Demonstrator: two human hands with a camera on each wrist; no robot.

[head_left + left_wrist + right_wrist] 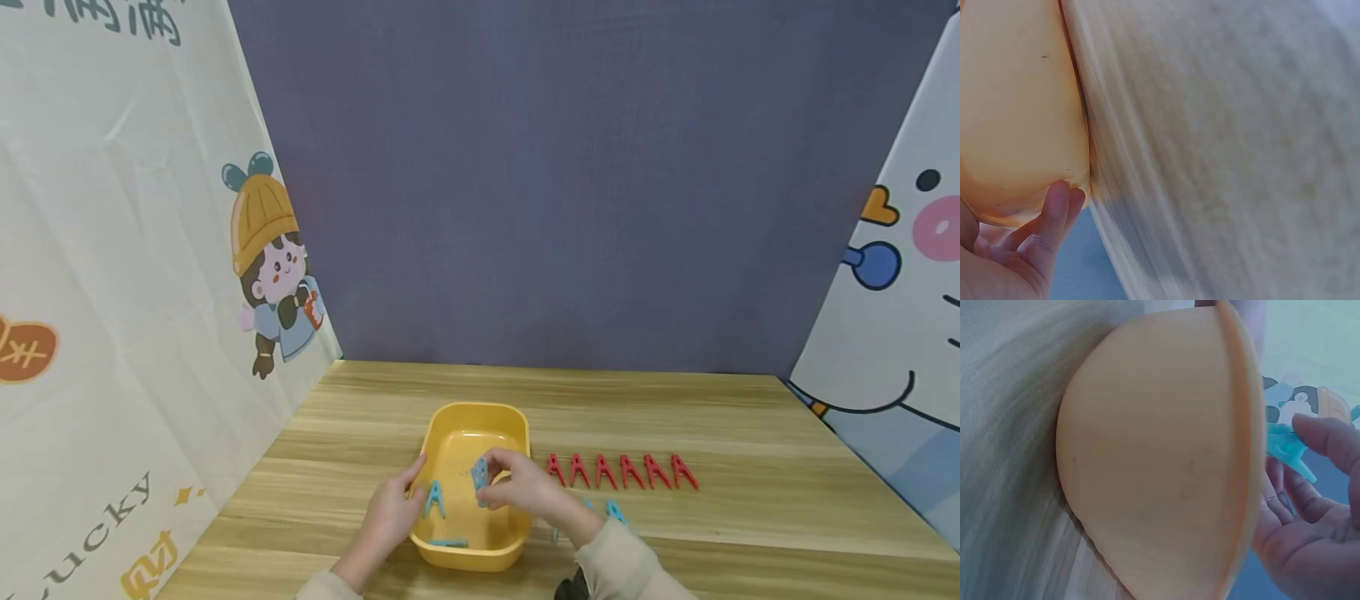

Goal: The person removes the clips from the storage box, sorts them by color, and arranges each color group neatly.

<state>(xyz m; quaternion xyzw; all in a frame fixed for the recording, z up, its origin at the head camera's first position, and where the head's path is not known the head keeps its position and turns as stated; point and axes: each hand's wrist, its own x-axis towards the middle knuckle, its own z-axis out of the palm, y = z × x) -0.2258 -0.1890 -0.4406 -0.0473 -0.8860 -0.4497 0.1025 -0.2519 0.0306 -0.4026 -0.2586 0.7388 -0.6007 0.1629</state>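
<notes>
A yellow plastic basin (472,560) stands on the wooden table. My left hand (392,510) grips its left side, with fingertips against the outer wall in the left wrist view. Over the basin, my right hand (528,486) pinches a light blue clothespin (479,473) between thumb and fingers; the right wrist view shows this clothespin (1288,449) beyond the basin's rim. Inside the basin, one blue clothespin (435,498) lies near the left wall and another blue piece (448,543) near the front.
Several red clothespins (603,472) form a row on the table right of the basin. Below that row, blue clothespins (615,510) are partly hidden by my right forearm. A dark object (572,587) shows at the bottom edge. Printed cloths hang left and right, a plain dark cloth behind.
</notes>
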